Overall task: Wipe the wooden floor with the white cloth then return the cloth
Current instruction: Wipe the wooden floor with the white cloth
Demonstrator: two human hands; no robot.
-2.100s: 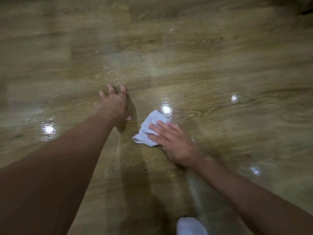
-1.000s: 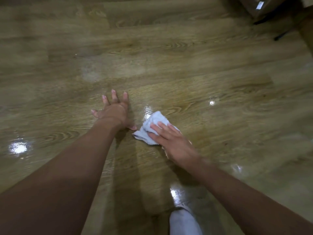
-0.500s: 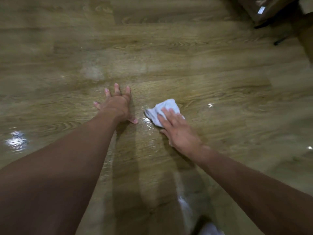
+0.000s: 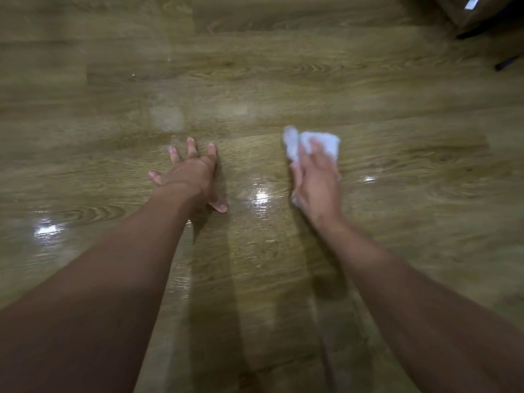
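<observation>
Fingers (image 4: pixel 314 150) of right hand (image 4: pixel 317 182) press straight on white cloth (image 4: pixel 329 144), while fingers of left hand (image 4: pixel 190 174) splay on wooden floor (image 4: pixel 283 80).

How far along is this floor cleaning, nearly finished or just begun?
Midway, it seems. The wooden floor between the hands gleams, perhaps already wiped. The right hand presses the white cloth flat on the boards; the left hand braces, fingers spread. Returning the cloth is not yet done.

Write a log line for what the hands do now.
step: wiping | right hand: flat on cloth | left hand: braced on floor | cloth return: not done
</observation>
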